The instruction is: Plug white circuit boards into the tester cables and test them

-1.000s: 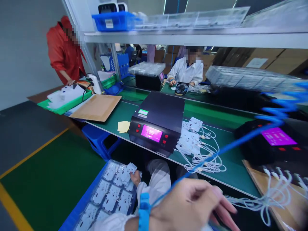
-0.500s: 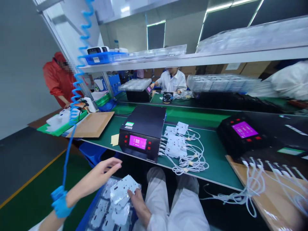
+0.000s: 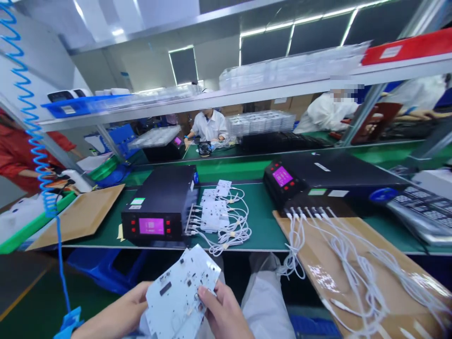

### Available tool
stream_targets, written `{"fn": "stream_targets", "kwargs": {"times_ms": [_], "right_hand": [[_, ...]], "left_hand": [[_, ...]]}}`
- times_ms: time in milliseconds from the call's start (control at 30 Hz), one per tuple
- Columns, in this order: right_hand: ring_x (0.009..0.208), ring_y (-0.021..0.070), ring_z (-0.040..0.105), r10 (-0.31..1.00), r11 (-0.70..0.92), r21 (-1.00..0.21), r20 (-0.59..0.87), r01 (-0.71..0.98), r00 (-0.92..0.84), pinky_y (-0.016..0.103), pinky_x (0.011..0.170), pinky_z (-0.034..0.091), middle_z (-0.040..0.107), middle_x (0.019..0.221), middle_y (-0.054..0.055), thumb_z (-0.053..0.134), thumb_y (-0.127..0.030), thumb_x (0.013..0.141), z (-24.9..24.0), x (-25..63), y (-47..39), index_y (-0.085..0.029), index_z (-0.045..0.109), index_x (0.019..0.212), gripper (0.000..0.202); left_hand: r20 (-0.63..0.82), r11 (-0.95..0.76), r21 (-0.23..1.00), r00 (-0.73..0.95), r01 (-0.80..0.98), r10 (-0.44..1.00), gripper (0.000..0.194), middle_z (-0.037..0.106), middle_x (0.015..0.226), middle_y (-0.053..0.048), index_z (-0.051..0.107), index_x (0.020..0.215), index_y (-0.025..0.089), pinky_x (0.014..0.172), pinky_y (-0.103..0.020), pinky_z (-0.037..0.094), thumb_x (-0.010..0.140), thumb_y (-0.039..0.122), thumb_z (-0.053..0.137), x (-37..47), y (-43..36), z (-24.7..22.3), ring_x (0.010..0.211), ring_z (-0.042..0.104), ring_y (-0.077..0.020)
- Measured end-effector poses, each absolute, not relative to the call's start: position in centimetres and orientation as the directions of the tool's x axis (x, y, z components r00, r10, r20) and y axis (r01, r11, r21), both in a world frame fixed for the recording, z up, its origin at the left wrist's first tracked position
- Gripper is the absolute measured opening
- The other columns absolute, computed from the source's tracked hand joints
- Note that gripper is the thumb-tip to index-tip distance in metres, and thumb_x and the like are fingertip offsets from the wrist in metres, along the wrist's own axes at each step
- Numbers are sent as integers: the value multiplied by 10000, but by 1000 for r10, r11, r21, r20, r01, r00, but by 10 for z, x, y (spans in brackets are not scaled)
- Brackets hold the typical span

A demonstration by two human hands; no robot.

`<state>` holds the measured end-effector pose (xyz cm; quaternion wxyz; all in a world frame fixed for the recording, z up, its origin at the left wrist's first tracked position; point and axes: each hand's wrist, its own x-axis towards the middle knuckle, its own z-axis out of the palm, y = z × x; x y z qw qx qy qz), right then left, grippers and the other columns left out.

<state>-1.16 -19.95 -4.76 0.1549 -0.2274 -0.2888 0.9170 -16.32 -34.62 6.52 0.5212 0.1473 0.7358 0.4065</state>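
Observation:
Several white circuit boards (image 3: 181,294) are fanned out above my lap. My right hand (image 3: 226,308) grips them with its thumb on the upper face. On their left edge is my left hand (image 3: 132,306), its fingers partly hidden behind the boards; a blue band (image 3: 68,322) circles that wrist. Behind them on the green bench, a black box (image 3: 158,202) with a lit magenta screen has white cables (image 3: 231,230) running from its right side to other white boards (image 3: 213,214).
A second black box (image 3: 332,179) stands at the right, its cables lying over a brown cardboard sheet (image 3: 318,254). Another cardboard sheet (image 3: 81,212) and a green tray (image 3: 38,226) are at the left. A shelf (image 3: 212,101) crosses above. People sit beyond the bench.
The view has swung right. My left hand has come from empty air to the boards, and my right hand has raised them from over the tray of boards, which is out of view.

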Motion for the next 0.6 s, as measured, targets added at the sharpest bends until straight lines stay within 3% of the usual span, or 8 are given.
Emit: {"fn": "stream_targets", "kwargs": {"times_ms": [100,200,333,433,500,600], "right_hand": [[1147,350,719,496,-748,-610,-253,-261,-831,481,956,574,790,1185,139,905,-559,703,-20,-11,-171,-237,755,1166,583],[1176,323,706,540,-730,-596,-201,-335,-818,456,992,568,776,1241,124,898,-565,721,2,-12,-144,-238,743,1189,592],[1185,295,706,607,-724,-527,-182,-445,-773,424,994,580,763,1281,109,904,-530,735,15,-18,-105,-228,743,1157,544],[1144,296,725,691,-686,-479,-193,-547,-697,417,941,612,779,1237,113,924,-479,709,9,-28,-67,-221,754,1078,481],[1122,295,733,755,-636,-465,-212,-615,-621,414,933,624,786,1209,120,942,-431,674,-2,-39,-35,-208,755,1030,460],[1114,284,737,839,-540,-476,-237,-694,-490,408,936,630,799,1143,117,922,-350,681,-21,-62,17,-191,743,1006,404]], "left_hand": [[-561,555,822,-363,-132,744,527,785,1203,-64,819,1150,270,1090,-475,524,735,593,841,-163,-296,90,1198,670,-371],[-461,540,838,-431,75,775,479,797,1077,-69,827,1061,226,1030,-428,542,729,571,847,-178,-258,106,1118,670,-341],[-348,554,777,-529,298,774,591,744,878,-59,778,1047,187,789,-322,554,765,706,770,-231,-226,124,865,658,-243],[-123,507,718,-631,476,766,744,710,825,-34,732,1070,172,648,-259,484,744,839,693,-287,-206,144,745,606,-193],[-35,521,671,-678,528,734,813,736,836,-28,723,1079,175,623,-263,478,695,890,679,-320,-192,156,751,636,-214],[70,528,642,-727,557,683,811,757,810,4,713,1062,176,610,-261,469,756,914,575,-354,-170,162,721,672,-216]]}}
